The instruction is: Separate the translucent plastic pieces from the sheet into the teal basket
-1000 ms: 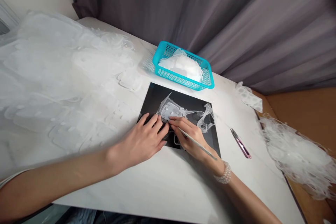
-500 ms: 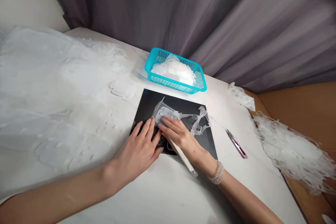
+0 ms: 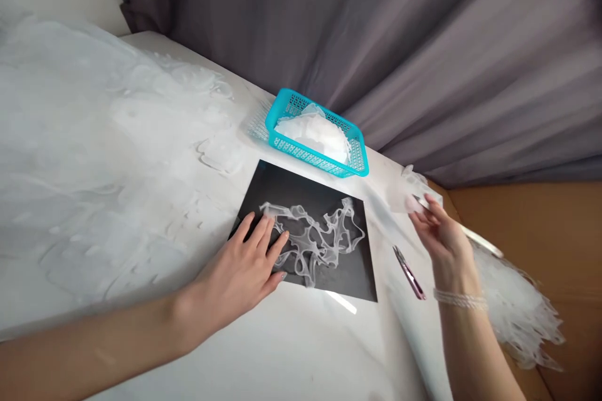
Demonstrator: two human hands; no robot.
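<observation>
My left hand [image 3: 249,257] lies with fingers spread on the black mat [image 3: 348,282], fingertips pressing the left edge of a lacy, translucent plastic scrap [image 3: 320,238]. Away to the right, my right hand [image 3: 444,235] is raised with its fingers curled round a slim white tool [image 3: 482,241] with a pointed metal tip. A pale, blurred translucent piece [image 3: 399,193] shows at those fingertips; whether it is pinched there, I cannot tell. Below that hand, pink-handled thread snips [image 3: 409,272] rest on the white table.
Behind the mat stands a turquoise basket [image 3: 305,152] with white translucent pieces inside. A large heap of translucent sheets [image 3: 117,156] covers the table's left. To the right, stringy scraps [image 3: 522,313] lie against a cardboard box [image 3: 517,213]. A grey curtain [image 3: 282,12] hangs at the back.
My right hand has swung from the mat to the right, carrying the white tool. The flat plate-like piece has left the mat, and the lacy scrap is spread there. My left hand stays nearly still.
</observation>
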